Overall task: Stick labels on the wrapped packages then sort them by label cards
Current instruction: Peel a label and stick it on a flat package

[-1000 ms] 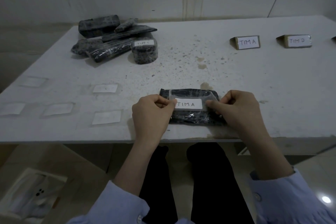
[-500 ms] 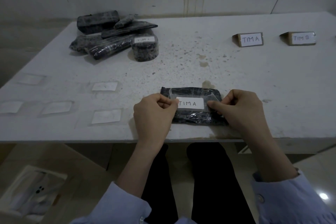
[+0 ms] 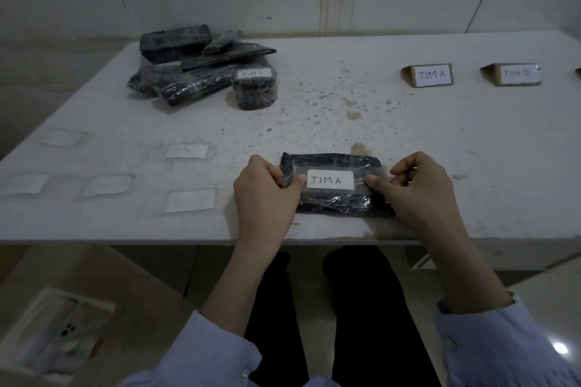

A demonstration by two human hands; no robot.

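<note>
Dark plastic-wrapped flat package (image 3: 339,206) lies at the near edge of the white speckled table (image 3: 440,141), right in front of me. White paper label (image 3: 330,180) reading TIM A sits across its top under clear tape. My left hand (image 3: 267,190) pinches the label's left tape end and my right hand (image 3: 418,188) pinches the right end, fingers curled. Risks: the wrap is slick and wrinkly, so tape may crease or lift. An uneven pull skews the label. The package could slip off the edge. Brown cardboard TIM A card (image 3: 432,75) stands far right, well apart.
</note>
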